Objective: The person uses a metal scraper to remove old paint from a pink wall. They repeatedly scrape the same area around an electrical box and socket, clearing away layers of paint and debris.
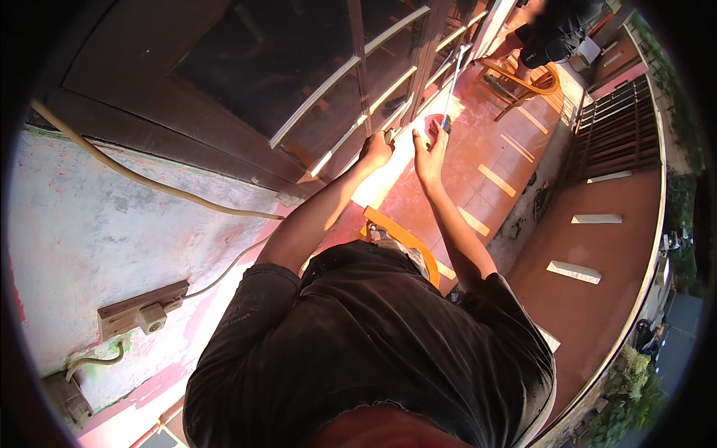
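My left hand (377, 149) is curled closed beside the dark-framed window (358, 82). A small dark thing shows at its fingertips, too small to name. My right hand (431, 153) is raised a little to the right, its fingers bent round the lower end of a long thin pale rod (454, 82). That rod has a bluish, dark lower end and slants up and away along the window. A small reddish round shape (433, 119) shows just beyond the right fingers; what it is cannot be made out.
An orange chair (403, 231) is beneath me. Farther off, a person in dark clothes (553, 37) is by another orange wooden chair (523, 82). A cable (149, 175) and a socket board (142, 310) are on the left wall. A low reddish wall (597, 246) runs along the right.
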`<state>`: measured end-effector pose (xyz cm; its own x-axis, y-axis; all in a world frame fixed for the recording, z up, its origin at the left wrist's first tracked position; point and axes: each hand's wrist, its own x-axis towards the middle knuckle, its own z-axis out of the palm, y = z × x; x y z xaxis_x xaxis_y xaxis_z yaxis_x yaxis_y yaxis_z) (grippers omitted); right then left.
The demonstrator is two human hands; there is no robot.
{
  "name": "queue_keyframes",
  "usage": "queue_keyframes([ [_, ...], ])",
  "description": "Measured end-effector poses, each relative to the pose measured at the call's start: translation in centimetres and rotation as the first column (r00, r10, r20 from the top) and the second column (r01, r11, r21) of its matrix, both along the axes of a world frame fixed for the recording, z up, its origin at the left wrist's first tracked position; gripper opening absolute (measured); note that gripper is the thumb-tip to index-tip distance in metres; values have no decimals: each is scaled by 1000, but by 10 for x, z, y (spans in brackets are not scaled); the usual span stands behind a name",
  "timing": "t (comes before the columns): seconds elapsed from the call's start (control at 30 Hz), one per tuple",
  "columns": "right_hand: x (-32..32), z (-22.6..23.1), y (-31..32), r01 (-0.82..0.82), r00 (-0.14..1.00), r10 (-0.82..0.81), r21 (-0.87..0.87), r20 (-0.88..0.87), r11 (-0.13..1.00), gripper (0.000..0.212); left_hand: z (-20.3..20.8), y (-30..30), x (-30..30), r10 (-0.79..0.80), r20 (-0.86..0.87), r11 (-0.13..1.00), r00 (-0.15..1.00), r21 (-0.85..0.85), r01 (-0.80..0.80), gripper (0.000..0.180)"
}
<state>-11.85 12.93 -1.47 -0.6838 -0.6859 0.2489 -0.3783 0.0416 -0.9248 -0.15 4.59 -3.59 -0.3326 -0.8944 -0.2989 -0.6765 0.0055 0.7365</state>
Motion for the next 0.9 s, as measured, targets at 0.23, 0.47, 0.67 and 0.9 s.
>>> queue_keyframes([
  [0.23,-5,-61,-44,-180,118,144,-121,983,976,41,54,31,-25,-240,182,950,954,-158,269,29],
  [0.47,-64,-91,-89,-168,11,35,-33,999,985,31,143,39,-41,-477,-108,751,872,-566,340,66],
  [0.67,-77,-99,-79,-362,308,-131,243,942,900,30,210,113,-42,-886,-400,362,236,-913,-189,60],
  [0.9,-59,-94,-61,-356,927,0,881,375,312,32,63,7,-31,-631,-93,775,770,-106,622,54],
])
